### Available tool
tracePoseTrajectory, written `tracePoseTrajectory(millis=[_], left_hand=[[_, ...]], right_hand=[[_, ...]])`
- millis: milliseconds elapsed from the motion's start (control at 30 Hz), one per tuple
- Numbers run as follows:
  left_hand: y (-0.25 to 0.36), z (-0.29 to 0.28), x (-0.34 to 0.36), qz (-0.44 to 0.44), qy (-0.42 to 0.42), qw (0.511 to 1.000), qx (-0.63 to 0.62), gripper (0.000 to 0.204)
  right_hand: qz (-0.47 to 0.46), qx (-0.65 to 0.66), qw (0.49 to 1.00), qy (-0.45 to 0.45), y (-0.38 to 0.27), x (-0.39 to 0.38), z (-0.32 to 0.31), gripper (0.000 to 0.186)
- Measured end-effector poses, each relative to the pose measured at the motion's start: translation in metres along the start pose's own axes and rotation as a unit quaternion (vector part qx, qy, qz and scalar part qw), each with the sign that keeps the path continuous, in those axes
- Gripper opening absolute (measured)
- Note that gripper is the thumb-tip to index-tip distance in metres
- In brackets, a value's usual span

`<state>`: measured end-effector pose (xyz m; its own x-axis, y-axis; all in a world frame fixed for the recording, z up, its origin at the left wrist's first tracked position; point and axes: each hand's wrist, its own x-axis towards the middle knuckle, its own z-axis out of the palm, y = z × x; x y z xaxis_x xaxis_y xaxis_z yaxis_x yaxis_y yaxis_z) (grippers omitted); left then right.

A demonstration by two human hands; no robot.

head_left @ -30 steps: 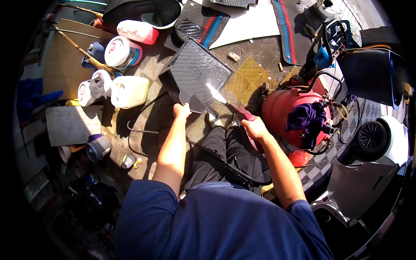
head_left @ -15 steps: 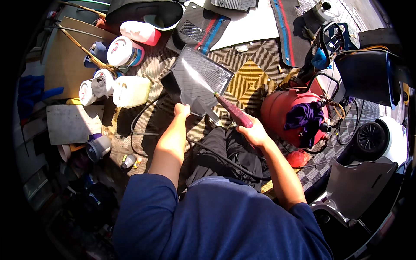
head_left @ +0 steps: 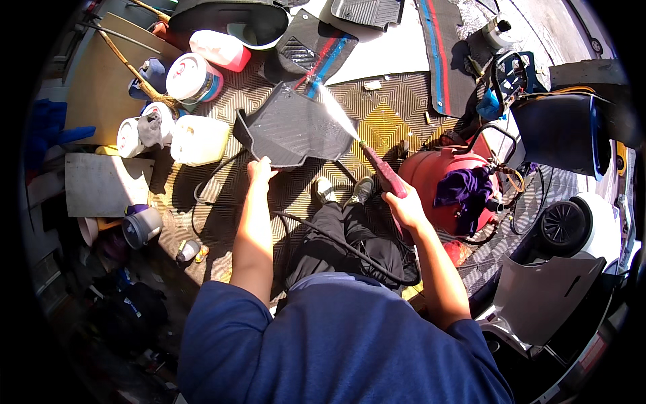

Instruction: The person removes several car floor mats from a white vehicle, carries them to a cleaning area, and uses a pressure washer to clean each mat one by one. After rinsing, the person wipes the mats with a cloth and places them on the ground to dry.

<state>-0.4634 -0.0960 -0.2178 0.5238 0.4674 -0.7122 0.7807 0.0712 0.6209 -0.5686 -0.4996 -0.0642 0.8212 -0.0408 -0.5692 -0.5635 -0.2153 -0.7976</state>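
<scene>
My left hand [head_left: 260, 170] is closed on the near left edge of a black rubber car floor mat [head_left: 289, 128], which is held raised and tilted above the patterned floor. Its ribbed face looks wet. In my right hand [head_left: 408, 210] is a spray gun [head_left: 383, 172] with a dark red body, pointing up and left. A bright white jet [head_left: 338, 112] leaves its nozzle and passes the mat's right side toward the striped floor mat [head_left: 319, 54] behind. A black hose [head_left: 343, 246] curves across my legs below the gun.
To the right stands a red tank [head_left: 420, 178] with a purple cloth [head_left: 464, 192] on it. White buckets [head_left: 188, 75] and a yellowish jug [head_left: 198, 140] are on the left. Another striped mat [head_left: 444, 67] lies at the back. A dark blue bin [head_left: 562, 128] stands far right.
The floor mat has turned and shifted left, showing more of its ribbed face. My left hand moved left with it. The spray gun moved right, and its jet now passes the mat's right side.
</scene>
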Motion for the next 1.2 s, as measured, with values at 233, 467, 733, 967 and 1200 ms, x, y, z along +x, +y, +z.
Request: tracePoseTrajectory(millis=[233, 467, 733, 967, 1200], left_hand=[[0.073, -0.12, -0.057, 0.063, 0.035, 0.992, -0.101, 0.028], [0.05, -0.307, -0.157, 0.08, 0.136, 0.975, -0.156, 0.03], [-0.038, -0.479, -0.235, 0.07, 0.252, 0.942, -0.212, 0.05], [-0.104, -0.541, -0.34, 0.029, 0.395, 0.889, -0.228, 0.056], [-0.133, -0.553, -0.402, -0.022, 0.455, 0.859, -0.235, 0.053]], right_hand=[[-0.048, -0.006, 0.998, 0.034, -0.002, 0.016, -0.007, 0.046], [-0.047, -0.066, 0.997, 0.01, -0.046, 0.041, 0.004, 0.041], [-0.015, -0.148, 0.989, 0.025, -0.071, 0.081, 0.017, 0.038], [-0.069, -0.117, 0.99, 0.028, -0.083, 0.088, 0.03, 0.026], [-0.05, -0.075, 0.996, 0.021, -0.077, 0.097, 0.026, 0.029]])
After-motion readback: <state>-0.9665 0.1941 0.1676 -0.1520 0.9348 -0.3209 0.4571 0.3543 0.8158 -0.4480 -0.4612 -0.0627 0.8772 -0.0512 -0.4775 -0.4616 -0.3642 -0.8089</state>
